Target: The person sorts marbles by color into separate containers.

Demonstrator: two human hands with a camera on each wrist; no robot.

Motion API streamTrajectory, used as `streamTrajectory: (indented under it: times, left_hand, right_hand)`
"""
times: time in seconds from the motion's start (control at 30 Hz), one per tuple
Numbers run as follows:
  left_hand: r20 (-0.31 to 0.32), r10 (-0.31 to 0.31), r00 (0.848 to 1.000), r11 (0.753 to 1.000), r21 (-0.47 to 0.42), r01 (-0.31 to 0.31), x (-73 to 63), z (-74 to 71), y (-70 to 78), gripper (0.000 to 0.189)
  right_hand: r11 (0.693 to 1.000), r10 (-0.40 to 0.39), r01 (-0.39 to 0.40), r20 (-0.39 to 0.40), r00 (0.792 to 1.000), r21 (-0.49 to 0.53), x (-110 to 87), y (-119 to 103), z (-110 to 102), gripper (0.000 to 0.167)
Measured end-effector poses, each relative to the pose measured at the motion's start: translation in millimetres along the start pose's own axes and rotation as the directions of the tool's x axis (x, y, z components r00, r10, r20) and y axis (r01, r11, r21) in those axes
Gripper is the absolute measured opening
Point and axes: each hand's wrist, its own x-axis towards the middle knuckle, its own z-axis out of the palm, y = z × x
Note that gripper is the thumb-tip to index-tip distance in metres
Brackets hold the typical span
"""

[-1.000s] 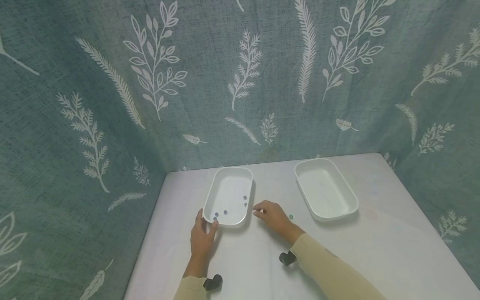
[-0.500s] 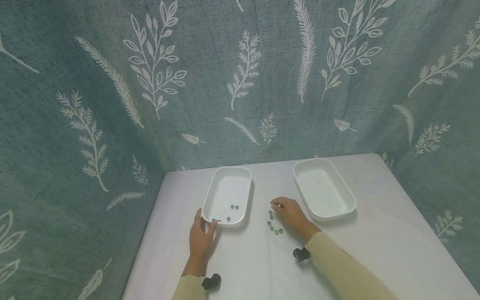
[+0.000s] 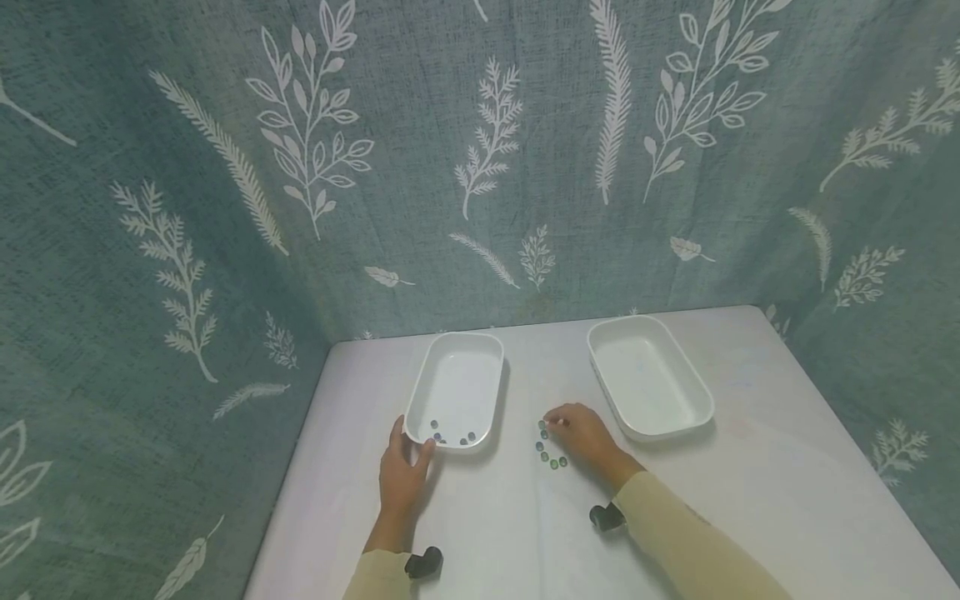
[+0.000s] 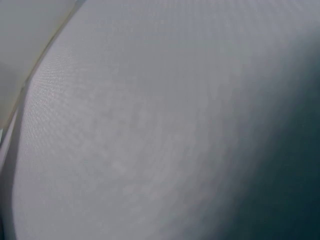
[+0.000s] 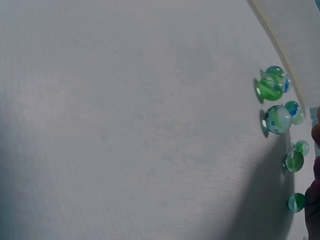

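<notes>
My left hand (image 3: 401, 479) grips the near-left corner of a white tray (image 3: 501, 375), thumb over its rim and fingers along its side. Several marbles (image 3: 463, 442) lie near the tray's near end. Palm down on the table, my right hand (image 3: 585, 432) has curled fingers that seem to pinch a marble, mostly hidden. Its fingertips are beside an arc of several green and blue marbles (image 3: 544, 457). The right wrist view shows clear glass marbles (image 5: 277, 119) with coloured swirls, one marble (image 5: 296, 202) against a finger (image 5: 312, 202). Neither hand shows in the left wrist view.
A second white tray (image 3: 652, 383) stands to the right, beyond the right hand. Both trays are on a white-covered table (image 3: 495, 533). A leaf-patterned green curtain (image 3: 420, 208) hangs behind and on both sides.
My right hand has moved right from the left tray to the marble arc, then slightly down toward it. Marbles inside the tray have rolled to its near end. My left hand stays on the tray.
</notes>
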Motion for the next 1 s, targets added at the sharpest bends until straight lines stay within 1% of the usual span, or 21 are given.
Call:
streamTrajectory:
  times: [0.17,0.37,0.43,0.6,0.8,1.0]
  left_hand:
    - [0.014,-0.005,1.000,1.000,-0.003,0.005,0.5,-0.6,-1.3,0.081]
    - [0.012,0.003,1.000,1.000,-0.020,-0.003,0.3,-0.8,-1.5,0.080]
    - [0.011,0.002,1.000,1.000,-0.020,-0.002,-0.1,-0.5,-1.6,0.080]
    - [0.025,-0.013,1.000,1.000,-0.002,0.013,-0.3,0.0,-3.2,0.082]
    - [0.035,-0.040,0.999,0.999,0.014,0.039,0.0,1.9,-4.7,0.082]
    - [0.038,-0.040,0.999,0.999,0.017,0.039,1.2,2.5,-7.0,0.083]
  right_hand:
    - [0.999,-0.020,0.021,0.005,1.000,-0.032,-1.6,0,2,0.020]
    - [0.993,-0.091,0.091,0.003,0.996,-0.079,-3.4,-1,4,0.018]
    - [0.991,-0.103,0.103,0.006,0.995,-0.086,-3.2,1,6,0.018]
    - [0.991,-0.091,0.093,0.025,0.996,-0.101,-2.6,2,11,0.020]
    - [0.982,-0.135,0.137,0.025,0.991,-0.132,-5.5,-1,12,0.019]
    - [0.980,-0.119,0.124,0.041,0.992,-0.155,-6.1,-5,12,0.021]
